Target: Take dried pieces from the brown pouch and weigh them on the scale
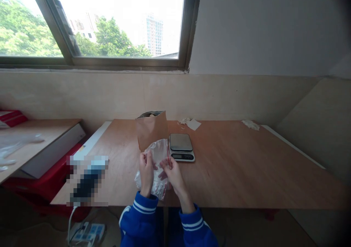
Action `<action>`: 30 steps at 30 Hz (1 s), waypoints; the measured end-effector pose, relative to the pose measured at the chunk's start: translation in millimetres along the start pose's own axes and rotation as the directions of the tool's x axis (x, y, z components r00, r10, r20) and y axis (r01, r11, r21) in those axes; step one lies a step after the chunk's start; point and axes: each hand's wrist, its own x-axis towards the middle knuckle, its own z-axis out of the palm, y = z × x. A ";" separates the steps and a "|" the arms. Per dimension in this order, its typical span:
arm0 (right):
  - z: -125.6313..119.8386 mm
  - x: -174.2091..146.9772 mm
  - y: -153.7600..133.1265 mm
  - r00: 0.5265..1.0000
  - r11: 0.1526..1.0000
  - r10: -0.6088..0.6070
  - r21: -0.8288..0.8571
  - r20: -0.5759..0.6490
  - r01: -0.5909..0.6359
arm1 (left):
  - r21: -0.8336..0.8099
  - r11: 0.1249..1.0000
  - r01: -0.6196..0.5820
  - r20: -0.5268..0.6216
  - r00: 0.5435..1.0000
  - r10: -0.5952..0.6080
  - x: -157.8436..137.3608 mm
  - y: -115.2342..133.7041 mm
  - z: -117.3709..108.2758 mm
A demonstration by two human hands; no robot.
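Between my hands is a clear plastic zip bag (158,149) with a red strip along its right side. My left hand (146,170) pinches its left side, and my right hand (172,172) grips it near the red strip. More clear bags (158,192) lie on the table beneath my hands. Just behind stands an upright brown paper bag (152,130), its top open; pale contents show at the mouth, too small to name. Right of the bags sits a digital kitchen scale (181,143) with a bare metal plate.
On the wooden table (233,166), a white paper square (193,124) and crumpled pale scraps (185,121) lie at the back. Another crumpled piece (251,125) is at the far right. A blurred-out dark object (87,181) with a white cable lies at left, above a power strip (89,232).
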 end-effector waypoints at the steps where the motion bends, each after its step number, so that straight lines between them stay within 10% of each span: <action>1: 0.9 -0.6 -0.2 0.999 0.999 0.034 0.009 0.034 -0.034 | 0.028 0.999 0.017 -0.019 1.000 -0.016 2.8 -0.7 -3.7; 11: 4.9 -0.5 12.9 0.985 0.997 0.070 -0.031 0.157 -0.066 | 0.374 0.928 0.014 -0.005 1.000 -0.013 46.8 -29.7 -36.5; 18: -46.4 16.1 30.3 0.915 0.830 -0.378 -0.490 -0.143 0.267 | 0.775 0.618 -0.130 -0.040 0.967 0.253 39.9 -37.4 -32.6; 24: -88.6 34.3 49.7 0.830 0.696 -0.463 -0.707 -0.312 0.123 | 0.819 0.316 -0.478 0.348 0.853 0.389 -0.6 -26.4 2.4; 30: -98.3 34.2 56.0 0.878 0.684 -0.389 -0.726 -0.279 0.072 | 0.756 0.303 -0.580 0.590 0.805 0.068 -12.4 -61.2 9.9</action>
